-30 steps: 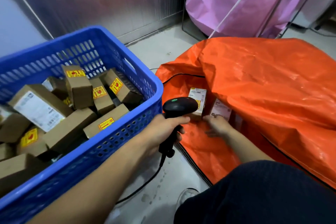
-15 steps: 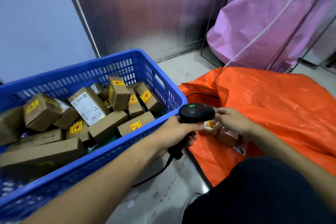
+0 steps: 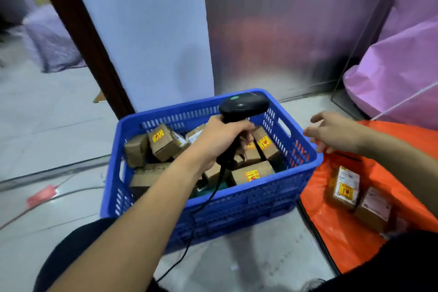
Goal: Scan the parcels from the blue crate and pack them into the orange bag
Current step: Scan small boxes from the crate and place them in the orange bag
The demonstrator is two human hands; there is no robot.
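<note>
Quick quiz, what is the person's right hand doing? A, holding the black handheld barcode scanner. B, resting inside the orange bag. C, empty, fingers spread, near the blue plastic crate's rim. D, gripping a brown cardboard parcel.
C: the right hand holds nothing, fingers spread beside the right rim of the blue plastic crate; the left hand grips the black handheld barcode scanner.

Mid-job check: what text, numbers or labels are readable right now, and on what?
No text can be read.
Yellow stickers on the crate parcels in the blue crate: red marks, too blurred.
White shipping labels on the two bagged parcels in the orange bag: print too small and blurred.
Scanner: no lettering shows, only a green dot.
</note>
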